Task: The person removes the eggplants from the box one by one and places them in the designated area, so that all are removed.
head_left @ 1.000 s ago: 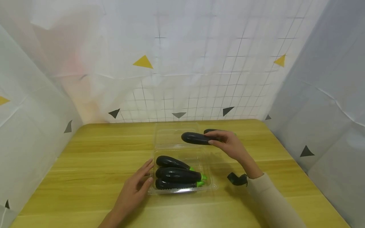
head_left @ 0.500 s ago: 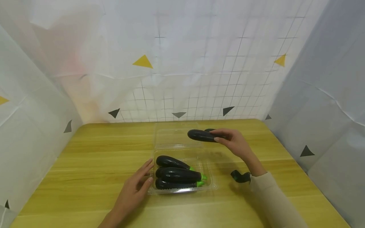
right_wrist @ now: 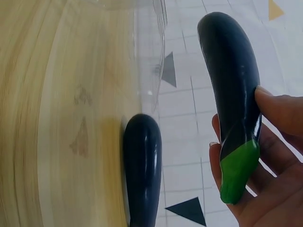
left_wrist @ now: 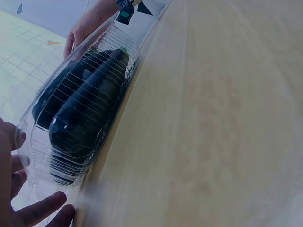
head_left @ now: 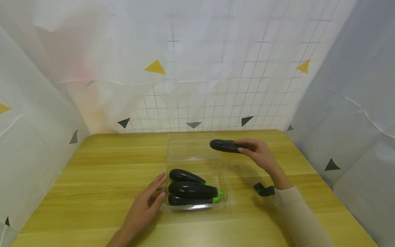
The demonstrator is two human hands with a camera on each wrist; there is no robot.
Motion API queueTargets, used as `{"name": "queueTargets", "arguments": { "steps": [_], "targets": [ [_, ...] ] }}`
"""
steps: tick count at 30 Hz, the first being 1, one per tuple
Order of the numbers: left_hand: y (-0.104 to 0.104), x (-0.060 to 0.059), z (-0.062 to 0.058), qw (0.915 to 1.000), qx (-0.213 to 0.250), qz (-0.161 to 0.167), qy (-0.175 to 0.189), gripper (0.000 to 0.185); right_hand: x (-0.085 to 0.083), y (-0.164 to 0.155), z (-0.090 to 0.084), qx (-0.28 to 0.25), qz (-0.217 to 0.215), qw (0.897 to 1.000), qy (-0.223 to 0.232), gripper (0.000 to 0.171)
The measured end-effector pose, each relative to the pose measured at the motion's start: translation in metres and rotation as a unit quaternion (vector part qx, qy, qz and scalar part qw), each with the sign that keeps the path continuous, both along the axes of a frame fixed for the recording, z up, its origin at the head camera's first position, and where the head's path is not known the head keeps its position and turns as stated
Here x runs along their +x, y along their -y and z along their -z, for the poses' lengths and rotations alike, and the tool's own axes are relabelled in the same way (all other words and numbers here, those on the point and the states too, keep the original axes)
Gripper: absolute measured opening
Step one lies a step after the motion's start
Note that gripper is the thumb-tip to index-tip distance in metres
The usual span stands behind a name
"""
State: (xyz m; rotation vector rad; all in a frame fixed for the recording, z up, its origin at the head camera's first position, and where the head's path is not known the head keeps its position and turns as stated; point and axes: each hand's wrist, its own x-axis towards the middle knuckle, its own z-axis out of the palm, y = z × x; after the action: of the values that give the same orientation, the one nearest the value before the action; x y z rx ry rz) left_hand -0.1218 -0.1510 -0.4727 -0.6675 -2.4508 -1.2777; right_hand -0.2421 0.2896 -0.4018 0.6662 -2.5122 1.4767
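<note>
My right hand (head_left: 257,153) grips a dark eggplant (head_left: 224,145) near its green stem end, as the right wrist view shows. It holds the eggplant in the air at the back right. A second eggplant (right_wrist: 143,170) lies on the table behind it, mostly covered by the held one in the head view. Several eggplants (head_left: 194,189) with bright green stems lie in a clear plastic clamshell box (head_left: 226,175). At the box's left side rests my left hand (head_left: 144,205), fingers spread and straight along the wall.
The box's clear lid (head_left: 189,148) is folded back toward the far table edge. The wooden table (head_left: 92,185) is enclosed by white sheets (head_left: 197,51) at the back and both sides. A dark strap-like device (head_left: 263,189) sits at the right wrist.
My right hand has moved right with the eggplant, away from above the lid and over the one lying on the table. My left hand and the box have stayed in place.
</note>
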Motion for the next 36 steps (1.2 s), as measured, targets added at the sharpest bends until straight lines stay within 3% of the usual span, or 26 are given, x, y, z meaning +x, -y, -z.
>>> {"name": "queueTargets", "arguments": {
  "steps": [20, 36],
  "targets": [
    [0.0, 0.0, 0.002, 1.0, -0.001, -0.003, 0.003, 0.05, -0.007, -0.025, 0.009, 0.008, 0.03, 1.0, 0.001, 0.029],
    [-0.001, 0.001, 0.001, 1.0, -0.004, -0.003, 0.006, 0.048, -0.016, -0.047, 0.029, 0.024, 0.06, 0.997, 0.03, 0.032]
  ]
}}
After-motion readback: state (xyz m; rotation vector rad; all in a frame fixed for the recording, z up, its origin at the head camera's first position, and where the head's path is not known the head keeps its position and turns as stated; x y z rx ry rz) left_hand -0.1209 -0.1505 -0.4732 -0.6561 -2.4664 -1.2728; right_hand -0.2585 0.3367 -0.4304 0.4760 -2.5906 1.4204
